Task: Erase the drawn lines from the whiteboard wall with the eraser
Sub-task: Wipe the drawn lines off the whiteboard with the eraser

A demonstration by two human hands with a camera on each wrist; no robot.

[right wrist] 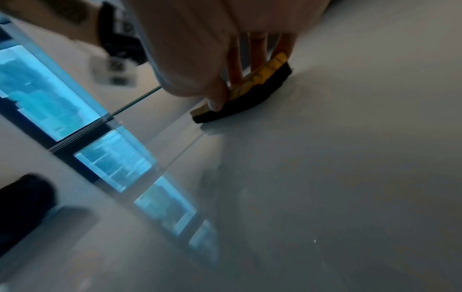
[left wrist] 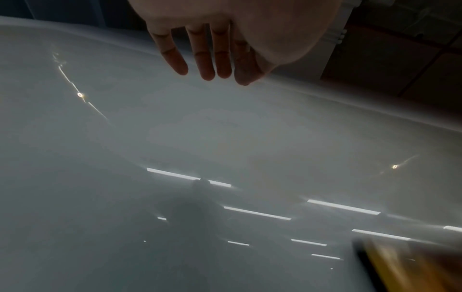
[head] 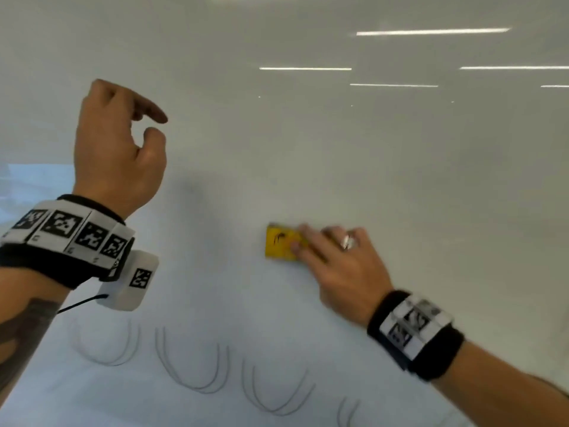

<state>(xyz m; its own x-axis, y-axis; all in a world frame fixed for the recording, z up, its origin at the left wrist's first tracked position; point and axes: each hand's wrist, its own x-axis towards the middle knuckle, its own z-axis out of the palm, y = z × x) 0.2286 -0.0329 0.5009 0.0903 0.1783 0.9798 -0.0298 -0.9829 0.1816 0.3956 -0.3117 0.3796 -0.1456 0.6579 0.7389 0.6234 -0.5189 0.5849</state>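
A yellow eraser with a black felt underside lies flat against the whiteboard wall. My right hand grips it, thumb on one edge and fingers over its back. Grey U-shaped drawn lines run along the lower part of the wall, below the eraser. My left hand hangs in the air at the upper left, off the wall, fingers loosely bent and holding nothing. In the left wrist view its fingers hang straight over the board, and the eraser shows blurred at the bottom right.
Ceiling lights reflect as bright streaks on the glossy wall. A window with blue light stands beyond the board's left edge. A seam crosses the board near the eraser.
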